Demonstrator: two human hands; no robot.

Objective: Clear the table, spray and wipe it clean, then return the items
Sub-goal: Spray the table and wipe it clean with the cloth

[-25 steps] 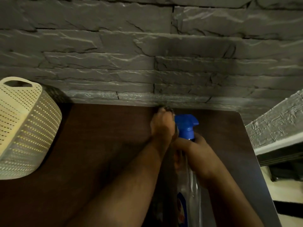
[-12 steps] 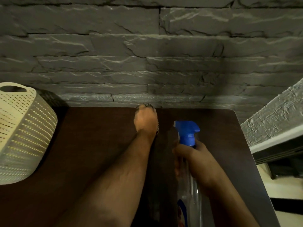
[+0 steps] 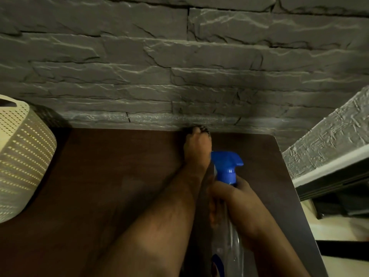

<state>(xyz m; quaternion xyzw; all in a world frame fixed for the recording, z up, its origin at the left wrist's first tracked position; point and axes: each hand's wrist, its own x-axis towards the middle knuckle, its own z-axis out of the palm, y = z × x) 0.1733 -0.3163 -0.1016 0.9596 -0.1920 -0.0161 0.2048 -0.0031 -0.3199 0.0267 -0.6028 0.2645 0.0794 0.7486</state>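
At the far left we see the basket (image 3: 22, 156), a pale one with many small holes, which stands on the left end of the table (image 3: 111, 176); we cannot see what is inside it. The dark table top between the basket and our arms is bare, so we judge that the clearing is done and the wiping is in hand. Our left hand (image 3: 197, 148) reaches to the far edge of the table, just against the stone wall (image 3: 179, 66). It is closed, palm down, and a small dark patterned thing shows past the fingertips, probably the cloth (image 3: 204, 128), but it is too dim and small for us to be sure. Just right of it, our right hand (image 3: 237, 198) is wrapped around the neck of the spray bottle (image 3: 227, 166), below the blue head. The bottle is clear, it is held above the table, and its nozzle points to the right; whether a finger is on the trigger we cannot tell. From here a few things can go wrong. The two hands are very close together, so a wide stroke of the left arm can knock the bottle. The knuckles can scrape on the rough wall if the hand pushes further. If the trigger is pressed now, the spray can go off the right side of the table and not on it. The basket also still covers the left end, so this part can stay unwiped.
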